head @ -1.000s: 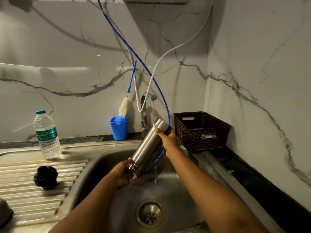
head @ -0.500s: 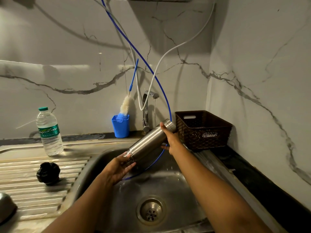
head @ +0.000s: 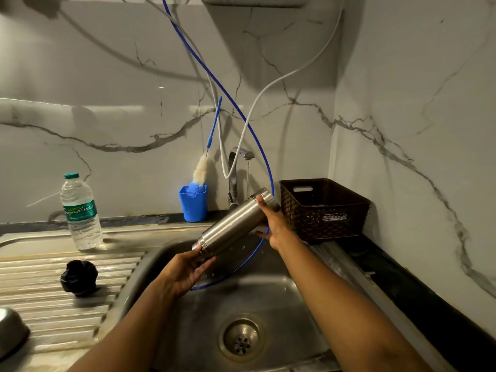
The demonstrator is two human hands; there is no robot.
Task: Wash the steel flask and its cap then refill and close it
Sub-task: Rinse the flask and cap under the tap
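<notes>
At centre frame I see the steel flask (head: 233, 224) tilted over the sink (head: 281, 296). The left hand (head: 185, 272) grips its lower end, the right hand (head: 275, 226) its upper.

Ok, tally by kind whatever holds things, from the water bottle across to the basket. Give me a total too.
Bottles: 2, the plastic water bottle and the steel flask, held by the left hand and the right hand.
Cups: 1, the blue cup with the brush in it.
Baskets: 1, the brown basket.
Total: 4
</notes>
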